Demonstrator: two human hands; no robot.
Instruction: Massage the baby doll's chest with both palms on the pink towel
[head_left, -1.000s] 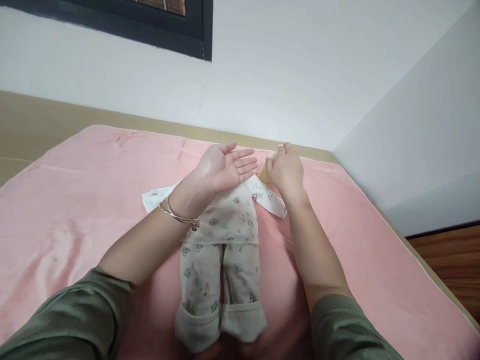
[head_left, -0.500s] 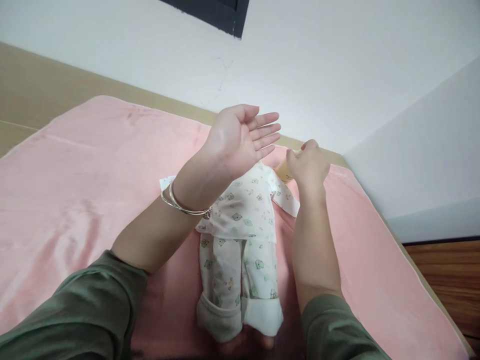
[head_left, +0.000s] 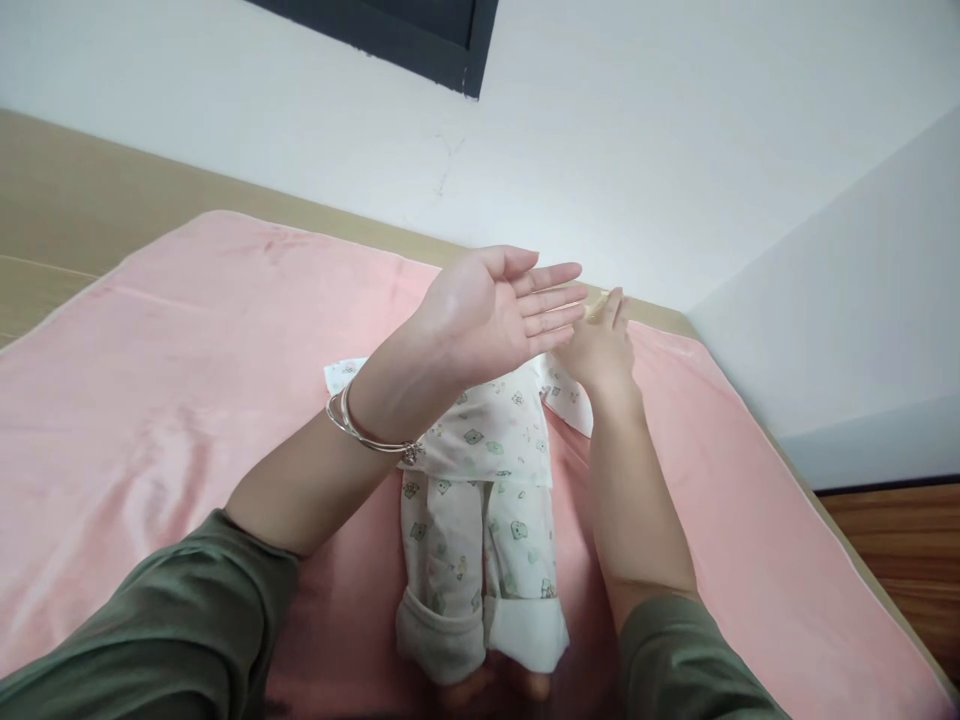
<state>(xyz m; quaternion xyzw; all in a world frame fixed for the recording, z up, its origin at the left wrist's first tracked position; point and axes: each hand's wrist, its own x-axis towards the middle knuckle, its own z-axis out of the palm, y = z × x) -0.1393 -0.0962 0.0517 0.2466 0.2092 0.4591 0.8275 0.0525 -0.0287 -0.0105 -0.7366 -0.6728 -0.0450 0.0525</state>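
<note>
My left hand [head_left: 510,308] is held palm up with its fingers stretched out and nothing on the palm, above the upper part of a small dressed figure [head_left: 484,440]. Just right of its fingertips, my right hand [head_left: 600,345] grips a yellowish bottle [head_left: 597,307], of which only a small part shows between the fingers. The figure lies in a white patterned top and trousers with rolled cuffs, its feet at the bottom edge. Its head is hidden behind my hands.
A pink blanket [head_left: 255,300] lies under the figure on a tan surface [head_left: 90,165]. Behind rises a white wall with a dark frame [head_left: 450,70]. Brown wood [head_left: 900,550] shows at the right edge.
My left hand has moved right and slightly down, nearer my right hand. The right hand has turned and shifted left, and less of the bottle shows.
</note>
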